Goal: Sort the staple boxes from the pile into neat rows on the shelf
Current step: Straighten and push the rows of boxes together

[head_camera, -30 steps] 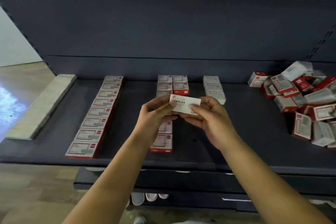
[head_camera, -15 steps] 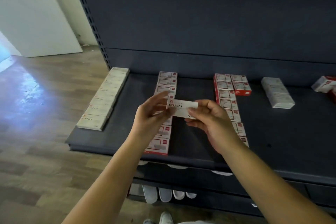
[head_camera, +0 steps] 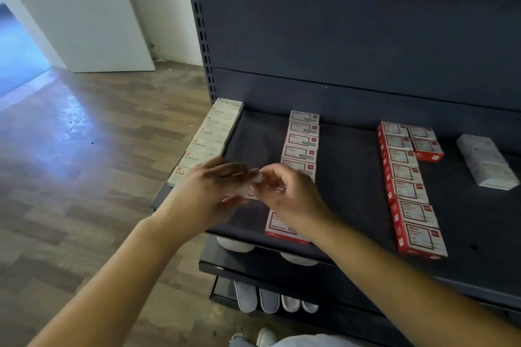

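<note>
both hands blur together over the shelf (head_camera: 352, 205) front; the white staple box (head_camera: 255, 187) is mostly hidden between them, left hand (head_camera: 208, 191) and right hand (head_camera: 284, 191) fingers curled on it. since before, the view swung left, the white row (head_camera: 208, 138) at 10 o'clock.

A dark metal shelving unit (head_camera: 352, 22) fills the right of the frame. At upper left stands a white door (head_camera: 84, 14); wood-plank flooring (head_camera: 70, 149) below catches bluish light.
</note>
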### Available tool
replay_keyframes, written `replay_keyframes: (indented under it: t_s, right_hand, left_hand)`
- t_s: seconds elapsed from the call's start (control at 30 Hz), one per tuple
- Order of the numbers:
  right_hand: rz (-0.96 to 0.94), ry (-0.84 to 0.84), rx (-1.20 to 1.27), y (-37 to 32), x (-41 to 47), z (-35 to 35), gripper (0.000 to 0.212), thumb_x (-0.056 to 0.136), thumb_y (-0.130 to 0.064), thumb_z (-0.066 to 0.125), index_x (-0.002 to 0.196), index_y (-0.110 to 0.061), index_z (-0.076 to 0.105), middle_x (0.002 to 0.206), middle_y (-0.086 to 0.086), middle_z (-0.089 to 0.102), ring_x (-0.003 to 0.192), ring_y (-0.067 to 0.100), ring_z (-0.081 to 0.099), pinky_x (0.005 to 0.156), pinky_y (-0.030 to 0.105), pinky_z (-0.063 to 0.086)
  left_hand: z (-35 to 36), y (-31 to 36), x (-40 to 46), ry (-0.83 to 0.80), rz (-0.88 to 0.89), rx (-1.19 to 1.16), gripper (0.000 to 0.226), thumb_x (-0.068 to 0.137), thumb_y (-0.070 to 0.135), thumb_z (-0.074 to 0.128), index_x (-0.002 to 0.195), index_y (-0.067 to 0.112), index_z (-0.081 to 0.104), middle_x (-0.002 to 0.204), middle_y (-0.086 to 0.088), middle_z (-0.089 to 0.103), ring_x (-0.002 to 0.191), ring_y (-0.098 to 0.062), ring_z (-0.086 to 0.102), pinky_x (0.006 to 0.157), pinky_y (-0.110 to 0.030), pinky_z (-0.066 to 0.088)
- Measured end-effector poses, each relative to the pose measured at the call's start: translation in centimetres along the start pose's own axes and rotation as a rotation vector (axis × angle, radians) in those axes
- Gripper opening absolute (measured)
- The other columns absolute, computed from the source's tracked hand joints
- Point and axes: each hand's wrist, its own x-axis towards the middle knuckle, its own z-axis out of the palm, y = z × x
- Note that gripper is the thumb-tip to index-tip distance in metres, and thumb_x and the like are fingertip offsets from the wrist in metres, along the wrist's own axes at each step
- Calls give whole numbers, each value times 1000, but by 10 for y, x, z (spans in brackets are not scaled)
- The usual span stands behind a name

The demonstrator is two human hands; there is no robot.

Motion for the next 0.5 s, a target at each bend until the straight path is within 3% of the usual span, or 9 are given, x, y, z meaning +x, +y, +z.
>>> replay_keyframes:
  t_s: [0.1,0.17,0.23,0.3,0.37,0.43,0.5]
  right_hand:
    - [-183,-126,-499,-5,2,17,38,92,-35,52,117,-9,59,116,6,57,108,22,49,90,36,42]
    - [-259,-173,-661,-12,2,27,40,94,-36,46,121,-7,55,122,6,53,112,23,43,93,36,38]
    - [-311,-197,-696,-17,3,37,39,94,-34,45,122,-8,54,124,6,51,114,23,41,94,35,37]
    - [-334,-210,-699,-20,5,44,39,94,-33,45,123,-8,54,125,6,51,115,23,41,95,35,36]
    - [-345,-220,-699,-23,7,49,38,94,-31,46,121,-7,55,125,6,51,115,24,41,95,36,36]
    - [-357,-225,-698,-25,8,53,37,93,-31,46,120,-7,57,124,6,52,114,24,42,94,36,37]
    - [-368,-227,-696,-26,9,55,36,93,-30,48,118,-7,58,121,7,54,113,25,43,93,37,37]
  left_hand:
    - [-8,-15,-28,-105,-65,0,39,82,33,52,115,19,67,111,3,68,93,-21,64,74,-33,55]
    - [-13,-23,-42,-153,-90,28,40,81,32,50,114,16,67,112,3,68,95,-20,64,75,-33,56]
    - [-17,-31,-53,-181,-104,71,38,80,28,52,112,15,69,110,1,69,96,-21,65,76,-35,57]
    - [-20,-42,-65,-188,-124,101,35,75,15,68,110,16,71,111,0,69,98,-23,66,76,-40,57]
    - [-21,-51,-78,-211,-155,81,48,64,1,81,107,17,72,111,1,69,100,-23,66,77,-40,57]
    - [-19,-57,-87,-228,-160,76,47,61,1,84,104,17,73,110,1,69,100,-23,66,77,-39,57]
    - [-14,-59,-91,-204,-140,68,30,72,12,76,102,15,73,111,-2,69,100,-24,66,82,-34,54]
